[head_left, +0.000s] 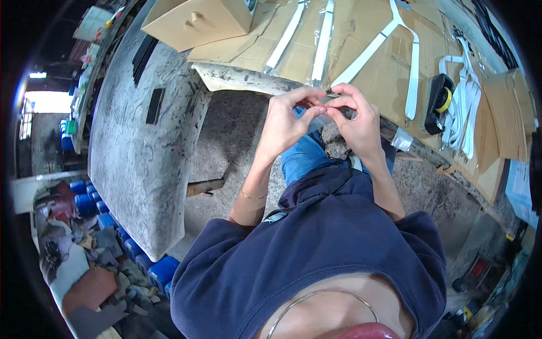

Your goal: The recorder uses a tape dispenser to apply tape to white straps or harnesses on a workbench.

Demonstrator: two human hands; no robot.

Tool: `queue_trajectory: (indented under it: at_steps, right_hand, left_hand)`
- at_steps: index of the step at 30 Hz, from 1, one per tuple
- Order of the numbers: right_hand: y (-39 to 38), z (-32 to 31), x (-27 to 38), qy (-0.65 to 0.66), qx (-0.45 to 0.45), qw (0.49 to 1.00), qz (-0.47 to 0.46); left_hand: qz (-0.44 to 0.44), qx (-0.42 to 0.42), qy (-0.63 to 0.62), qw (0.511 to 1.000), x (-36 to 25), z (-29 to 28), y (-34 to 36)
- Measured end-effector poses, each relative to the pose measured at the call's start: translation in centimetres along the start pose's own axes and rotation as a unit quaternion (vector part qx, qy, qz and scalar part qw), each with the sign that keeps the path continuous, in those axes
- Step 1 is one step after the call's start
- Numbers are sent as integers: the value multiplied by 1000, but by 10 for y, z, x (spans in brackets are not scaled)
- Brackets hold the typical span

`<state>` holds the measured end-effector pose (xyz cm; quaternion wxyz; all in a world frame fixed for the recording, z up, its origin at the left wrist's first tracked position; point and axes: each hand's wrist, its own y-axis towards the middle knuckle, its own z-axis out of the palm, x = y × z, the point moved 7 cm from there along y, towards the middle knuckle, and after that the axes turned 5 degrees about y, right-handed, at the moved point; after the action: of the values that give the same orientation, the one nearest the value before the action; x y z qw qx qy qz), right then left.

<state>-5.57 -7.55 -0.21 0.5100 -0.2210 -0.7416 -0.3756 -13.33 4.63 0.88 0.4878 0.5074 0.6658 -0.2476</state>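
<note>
My left hand (289, 120) and my right hand (355, 120) meet near the table's front edge, thumb and fingers pinched together on a piece of thin clear plastic (320, 121), probably a small bag, mostly hidden by the fingers. Just beyond them lie two straight white straps (283, 38) (322, 43) in clear sleeves and a Y-shaped white suspender (366, 52) with metal clips on the cardboard-covered tabletop (361, 17). Farther right, a bundle of white straps (466, 113) sits beside a black tool (435, 104) with a yellow disc.
A cardboard box (197, 20) stands at the back left, beside a worn grey worktop (135, 169) with black pieces (155, 105) on it. Blue jugs (164, 271) and heaped scraps (90, 282) lie at lower left. A cardboard piece (502, 113) is at right.
</note>
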Motion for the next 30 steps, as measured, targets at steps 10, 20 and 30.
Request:
queue_trajectory:
  at_steps: [10,20,30]
  right_hand:
    - [-26,-8,-43,235,-37,952,194]
    - [-24,-14,-51,216,-11,949,231]
    - [-31,-34,-69,248,-72,943,211]
  left_hand:
    - [14,-54,-119,991,23,10,12]
    - [-54,-159,-16,986,22,17,17]
    - [-45,38,-183,981,38,55,13]
